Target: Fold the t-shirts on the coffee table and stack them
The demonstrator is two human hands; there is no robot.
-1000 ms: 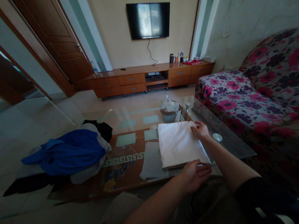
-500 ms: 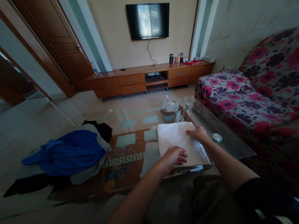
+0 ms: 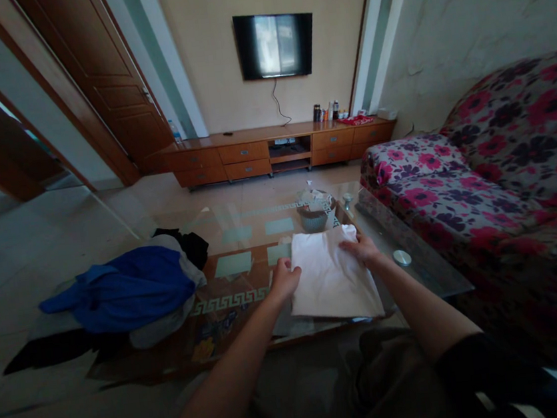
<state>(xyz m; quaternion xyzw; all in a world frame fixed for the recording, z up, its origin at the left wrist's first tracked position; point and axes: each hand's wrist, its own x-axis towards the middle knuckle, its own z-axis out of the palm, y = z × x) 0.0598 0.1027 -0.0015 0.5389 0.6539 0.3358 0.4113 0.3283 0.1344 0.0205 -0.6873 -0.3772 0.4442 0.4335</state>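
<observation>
A folded white cloth garment (image 3: 331,283) lies flat on the glass coffee table (image 3: 431,272), its far right corner bunched up a little. My left hand (image 3: 285,281) pinches the cloth's left edge between thumb and fingers. At the right side, near the far corner, my right hand (image 3: 362,251) grips the garment, thumb on top and the other fingers hidden from sight. Further left on the table lies a loose heap of clothes, with a blue garment (image 3: 131,286) on top of grey and black ones.
Behind the cloth a small basket (image 3: 314,218) with white stuff in it shows at the table. A flowered sofa (image 3: 430,178) stands close on the right. Beyond are a low wooden cabinet (image 3: 244,152) with bottles on it and a wall television (image 3: 274,45).
My left hand has moved from above the cloth's near part to its left edge and taken hold there. The far right corner is now gathered up in my right hand.
</observation>
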